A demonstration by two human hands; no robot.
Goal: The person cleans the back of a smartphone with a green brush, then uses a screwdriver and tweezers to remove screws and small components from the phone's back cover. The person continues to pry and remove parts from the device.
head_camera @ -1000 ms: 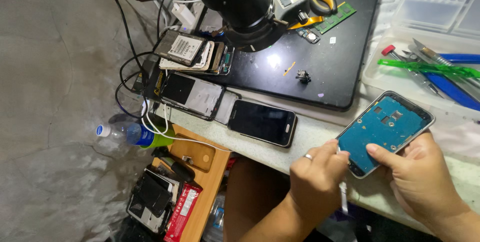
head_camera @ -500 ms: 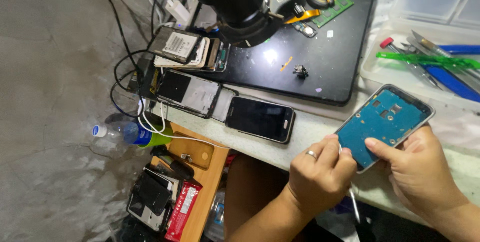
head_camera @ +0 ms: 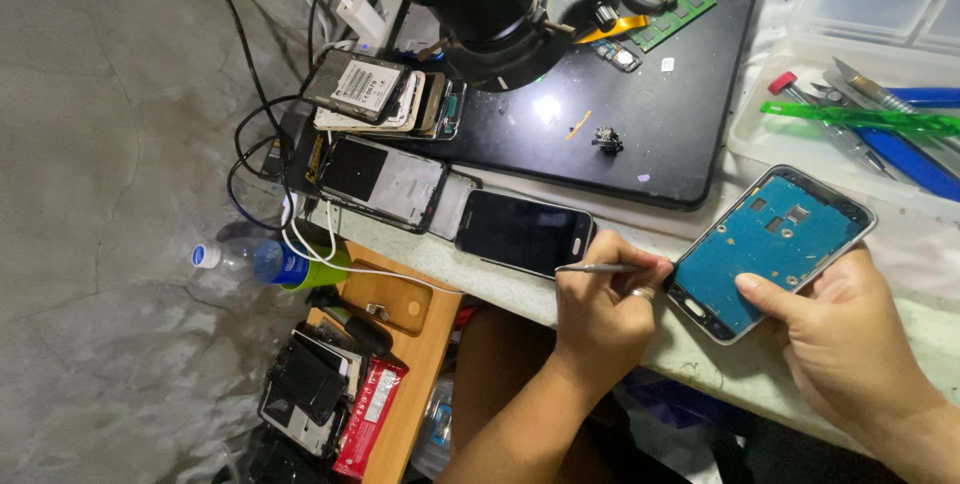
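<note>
My right hand [head_camera: 845, 349] holds an opened phone with a blue inner frame [head_camera: 770, 249] by its lower right edge, tilted above the table's front edge. My left hand [head_camera: 600, 319] pinches a thin grey metal tool [head_camera: 592, 268] between thumb and fingers, with a ring on one finger. The tool lies level and points left, its tip over the right end of a black phone [head_camera: 522, 232] that lies screen-up on the table. My left fingertips touch the blue phone's lower left corner.
A black mat [head_camera: 640, 134] with small parts lies behind, under a black microscope lens [head_camera: 490, 14]. A stack of phone parts [head_camera: 375, 94] and an opened phone [head_camera: 385, 179] sit at left. A clear tray with tools [head_camera: 850, 114] is at right. Below are a bottle [head_camera: 270, 264] and a wooden shelf [head_camera: 405, 364].
My left hand has turned the thin tool from hanging down below the hand to lying level and pointing left over the black phone. My right hand keeps its hold on the blue phone.
</note>
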